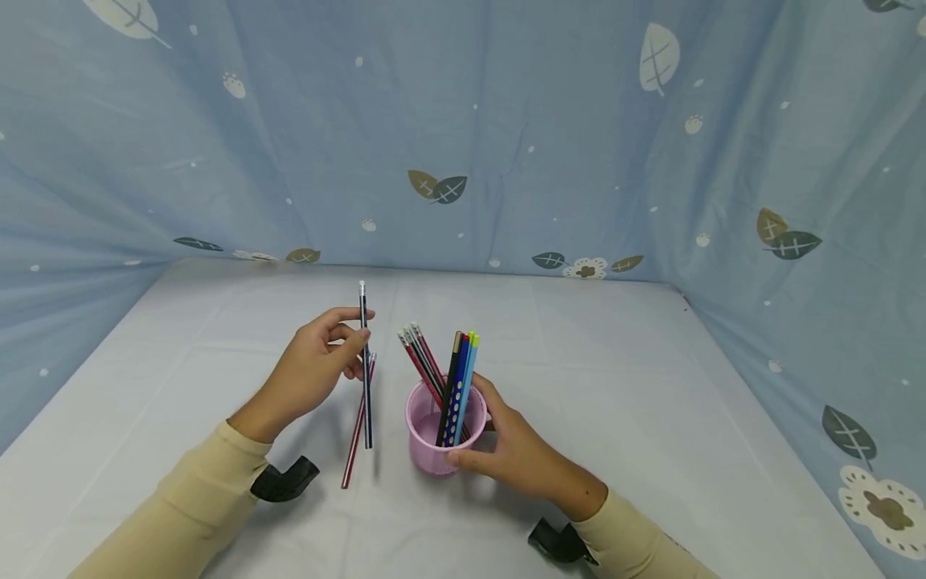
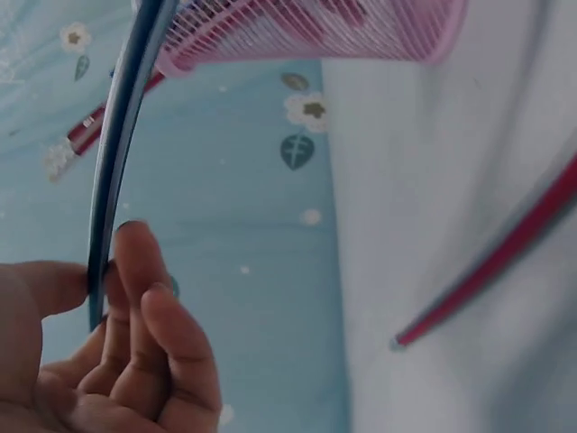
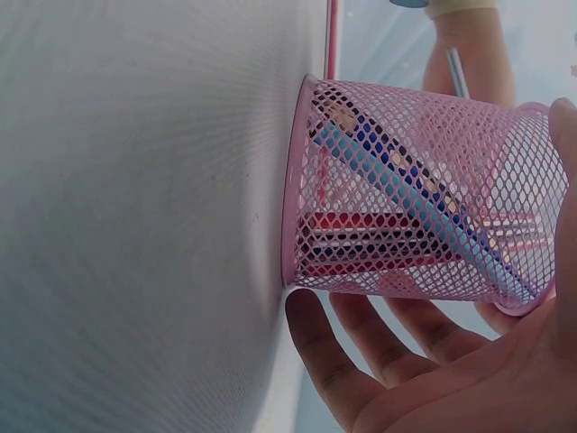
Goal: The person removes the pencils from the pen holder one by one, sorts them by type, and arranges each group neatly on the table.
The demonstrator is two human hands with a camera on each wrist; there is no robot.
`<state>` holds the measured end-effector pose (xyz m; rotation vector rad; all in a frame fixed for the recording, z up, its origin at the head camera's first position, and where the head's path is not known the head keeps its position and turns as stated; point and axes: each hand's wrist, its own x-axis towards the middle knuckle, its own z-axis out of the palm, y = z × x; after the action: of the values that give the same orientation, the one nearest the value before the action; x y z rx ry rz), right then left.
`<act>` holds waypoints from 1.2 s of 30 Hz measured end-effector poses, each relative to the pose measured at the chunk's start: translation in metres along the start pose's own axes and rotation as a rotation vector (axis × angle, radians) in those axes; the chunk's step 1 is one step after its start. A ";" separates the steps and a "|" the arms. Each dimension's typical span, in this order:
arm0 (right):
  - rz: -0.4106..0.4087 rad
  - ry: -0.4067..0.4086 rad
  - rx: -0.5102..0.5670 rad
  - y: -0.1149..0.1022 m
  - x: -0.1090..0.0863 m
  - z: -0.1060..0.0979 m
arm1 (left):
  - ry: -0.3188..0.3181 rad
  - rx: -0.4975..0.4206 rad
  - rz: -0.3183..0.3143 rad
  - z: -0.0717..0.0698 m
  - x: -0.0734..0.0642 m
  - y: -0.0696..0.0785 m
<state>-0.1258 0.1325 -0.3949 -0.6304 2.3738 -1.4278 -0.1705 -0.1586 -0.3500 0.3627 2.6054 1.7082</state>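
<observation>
In the head view my left hand (image 1: 307,370) pinches a dark striped pencil (image 1: 368,414) between thumb and fingers. The pencil stands nearly upright, its white eraser end at the top. Below it a red pencil (image 1: 352,450) lies on the white cloth. My right hand (image 1: 517,454) holds a pink mesh pen cup (image 1: 428,460) from the right side, thumb at the rim and fingers along the wall. Several red and dark eraser-tipped pencils (image 1: 423,362) lean left in the cup, beside black, dark blue and light blue ones (image 1: 466,386). Through the mesh (image 3: 433,117) their lower ends show in the right wrist view.
A white cloth (image 1: 615,418) covers the table. Behind and along the sides hangs a blue curtain (image 1: 550,121) with leaf and flower prints. A black strap (image 1: 285,480) sticks out by the left wrist, another black piece (image 1: 560,543) by the right.
</observation>
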 end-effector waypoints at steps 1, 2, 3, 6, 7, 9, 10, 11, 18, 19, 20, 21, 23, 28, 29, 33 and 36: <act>-0.001 -0.001 0.002 0.000 0.000 0.000 | -0.012 0.010 -0.012 -0.001 0.000 -0.001; -0.001 -0.001 0.003 0.000 0.000 0.000 | -0.023 0.024 -0.023 -0.001 0.001 -0.003; -0.001 -0.001 0.004 0.000 0.000 0.000 | -0.035 0.038 -0.032 -0.002 0.001 -0.004; 0.002 0.000 0.004 0.000 0.000 0.000 | -0.073 0.095 -0.063 -0.004 0.002 -0.008; 0.004 0.001 0.001 0.000 0.000 0.000 | -0.088 0.112 -0.071 -0.005 0.003 -0.009; 0.007 0.001 -0.005 0.000 0.000 0.000 | -0.118 0.147 -0.084 -0.006 0.004 -0.013; 0.007 0.001 -0.006 0.000 0.000 0.001 | -0.132 0.164 -0.091 -0.006 0.005 -0.015; 0.006 0.001 -0.007 0.000 0.000 0.001 | -0.144 0.177 -0.097 -0.006 0.005 -0.017; 0.006 -0.001 0.000 0.000 0.000 0.001 | -0.195 0.296 -0.128 -0.007 0.010 -0.031; 0.006 -0.001 -0.001 0.000 0.000 0.001 | -0.199 0.309 -0.135 -0.007 0.010 -0.033; 0.007 0.000 -0.002 -0.001 0.000 0.000 | -0.202 0.324 -0.143 -0.007 0.010 -0.034; 0.008 0.000 -0.002 -0.001 0.000 0.000 | -0.206 0.335 -0.151 -0.007 0.011 -0.035; 0.006 0.000 -0.002 -0.001 0.000 0.000 | -0.213 0.351 -0.165 -0.008 0.011 -0.037; -0.003 0.000 0.002 0.000 0.000 0.000 | -0.227 0.355 -0.205 -0.008 0.012 -0.043; -0.004 0.000 0.002 0.000 0.000 0.000 | -0.231 0.350 -0.215 -0.008 0.012 -0.044; -0.005 -0.001 -0.003 0.000 0.001 0.000 | -0.245 0.328 -0.242 -0.007 0.013 -0.049; -0.006 -0.001 -0.006 0.001 0.000 0.000 | -0.255 0.325 -0.248 -0.006 0.013 -0.051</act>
<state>-0.1263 0.1325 -0.3954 -0.6403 2.3782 -1.4237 -0.1934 -0.1805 -0.3924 0.2267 2.6015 1.0886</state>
